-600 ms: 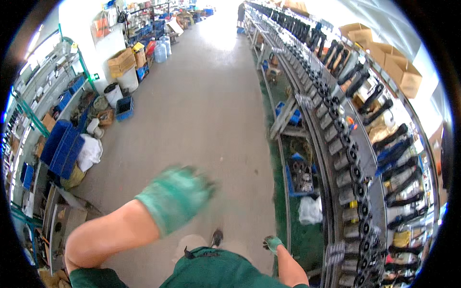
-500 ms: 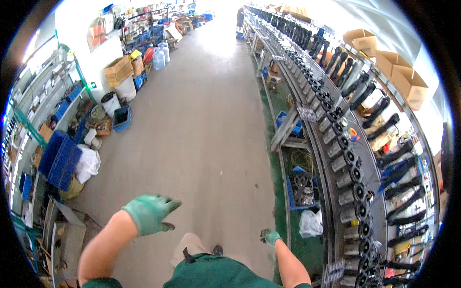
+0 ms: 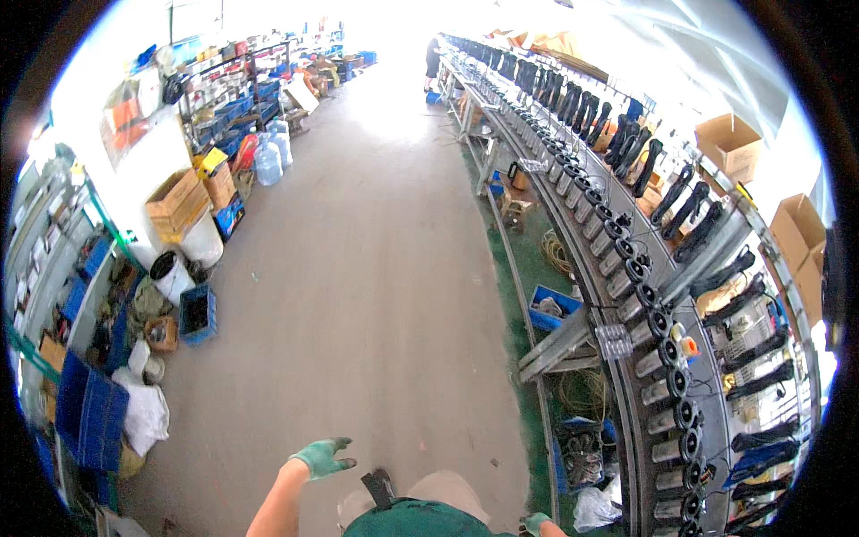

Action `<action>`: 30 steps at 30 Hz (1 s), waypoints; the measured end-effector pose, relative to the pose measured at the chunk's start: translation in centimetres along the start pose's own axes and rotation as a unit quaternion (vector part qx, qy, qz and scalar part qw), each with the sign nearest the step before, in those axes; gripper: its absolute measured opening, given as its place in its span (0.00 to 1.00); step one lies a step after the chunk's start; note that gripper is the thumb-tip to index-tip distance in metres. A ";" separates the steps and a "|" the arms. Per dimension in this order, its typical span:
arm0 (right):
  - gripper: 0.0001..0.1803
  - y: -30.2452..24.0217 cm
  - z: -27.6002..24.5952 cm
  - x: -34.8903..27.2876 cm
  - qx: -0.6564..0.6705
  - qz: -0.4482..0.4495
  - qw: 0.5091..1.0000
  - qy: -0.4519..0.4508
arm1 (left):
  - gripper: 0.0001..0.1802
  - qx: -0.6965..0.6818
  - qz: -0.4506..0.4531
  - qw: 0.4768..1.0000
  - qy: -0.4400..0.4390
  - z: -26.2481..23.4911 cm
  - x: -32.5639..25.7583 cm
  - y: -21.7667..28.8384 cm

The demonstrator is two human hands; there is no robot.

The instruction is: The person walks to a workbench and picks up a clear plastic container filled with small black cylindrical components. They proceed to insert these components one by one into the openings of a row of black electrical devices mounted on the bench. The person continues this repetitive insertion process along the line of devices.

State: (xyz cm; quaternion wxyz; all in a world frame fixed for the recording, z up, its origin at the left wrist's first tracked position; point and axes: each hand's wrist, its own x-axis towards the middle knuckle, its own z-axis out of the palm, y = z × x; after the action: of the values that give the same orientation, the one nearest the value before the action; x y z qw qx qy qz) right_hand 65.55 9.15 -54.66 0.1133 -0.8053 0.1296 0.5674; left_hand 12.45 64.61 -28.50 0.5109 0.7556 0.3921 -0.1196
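Bare floor (image 3: 358,295) down the middle, running far ahead. Conveyor line (image 3: 626,268) along the right, boots (image 3: 684,210) hanging in a row beyond it, cartons (image 3: 729,143) further right. Crate (image 3: 548,309) on the floor under the line. Left side: shelves (image 3: 224,98), water bottles (image 3: 268,161) before them, boxes (image 3: 179,201), bucket (image 3: 170,273), bin (image 3: 197,313) nearer.
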 end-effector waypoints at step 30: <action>0.15 -125.6 -8.3 -9.0 0.055 -0.089 0.994 -0.022 | 0.25 -0.279 -0.253 0.915 0.145 -57.4 78.7 -9.6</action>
State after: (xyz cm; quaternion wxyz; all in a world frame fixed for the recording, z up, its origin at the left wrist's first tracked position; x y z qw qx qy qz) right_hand 112.38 125.27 -39.01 0.2101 -0.7937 0.0854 0.5644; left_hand 45.19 152.95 -55.01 0.5913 0.4665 0.6576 -0.0193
